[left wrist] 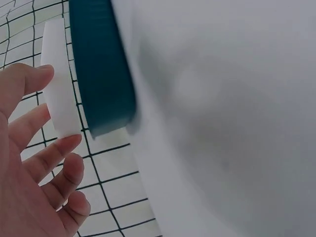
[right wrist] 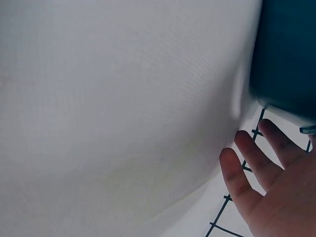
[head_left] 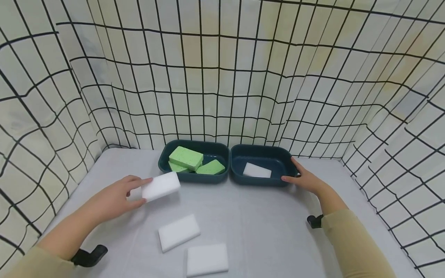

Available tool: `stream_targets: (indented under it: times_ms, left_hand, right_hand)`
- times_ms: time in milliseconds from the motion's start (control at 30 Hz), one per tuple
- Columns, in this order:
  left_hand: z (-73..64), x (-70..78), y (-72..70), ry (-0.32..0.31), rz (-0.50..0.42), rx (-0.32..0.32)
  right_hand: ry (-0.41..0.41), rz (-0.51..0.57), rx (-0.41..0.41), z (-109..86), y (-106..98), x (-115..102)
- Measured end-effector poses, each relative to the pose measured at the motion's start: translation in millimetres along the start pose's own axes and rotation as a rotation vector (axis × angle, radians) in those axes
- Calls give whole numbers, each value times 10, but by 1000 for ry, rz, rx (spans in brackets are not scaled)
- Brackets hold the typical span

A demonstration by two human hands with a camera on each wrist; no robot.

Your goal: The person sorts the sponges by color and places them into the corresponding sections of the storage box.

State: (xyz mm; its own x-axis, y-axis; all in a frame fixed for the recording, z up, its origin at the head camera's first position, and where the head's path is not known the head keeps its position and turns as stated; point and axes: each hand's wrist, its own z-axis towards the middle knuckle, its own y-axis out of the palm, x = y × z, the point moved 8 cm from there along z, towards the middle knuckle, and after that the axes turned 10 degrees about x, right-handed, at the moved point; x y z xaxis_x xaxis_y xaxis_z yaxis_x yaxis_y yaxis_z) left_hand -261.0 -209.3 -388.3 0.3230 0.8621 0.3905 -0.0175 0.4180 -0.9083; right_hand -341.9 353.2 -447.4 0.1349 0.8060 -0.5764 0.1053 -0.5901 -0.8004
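My left hand [head_left: 116, 197] pinches a white rectangular sponge [head_left: 161, 187] between thumb and fingers, above the table and just left of the front of the left bin [head_left: 194, 177]. In the left wrist view, the sponge [left wrist: 60, 79] stands on edge and the lower fingers are loosely curled. My right hand [head_left: 307, 178] holds the right end of the right dark blue bin [head_left: 259, 180], thumb at its front corner and forefinger at its side. Three fingers [right wrist: 261, 168] spread beside that bin [right wrist: 286, 54] in the right wrist view. One white sponge [head_left: 256, 170] lies inside it.
Several green sponges [head_left: 185, 157] are piled in the left bin. Two more white sponges, one tilted [head_left: 179, 233] and one nearer me [head_left: 207, 260], lie on the pale table [head_left: 264, 231]. Black netting over a white backing [head_left: 222, 81] encloses the back and sides.
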Motion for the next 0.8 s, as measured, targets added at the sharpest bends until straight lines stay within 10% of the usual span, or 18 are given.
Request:
stream_targets:
  times_ms: [333, 800]
  left_hand:
    - [288, 384, -36, 60, 4, 18]
    - [938, 1193, 342, 151, 17, -2]
  right_hand:
    - [3, 18, -5, 29, 33, 25]
    - [-6, 19, -6, 19, 10, 13]
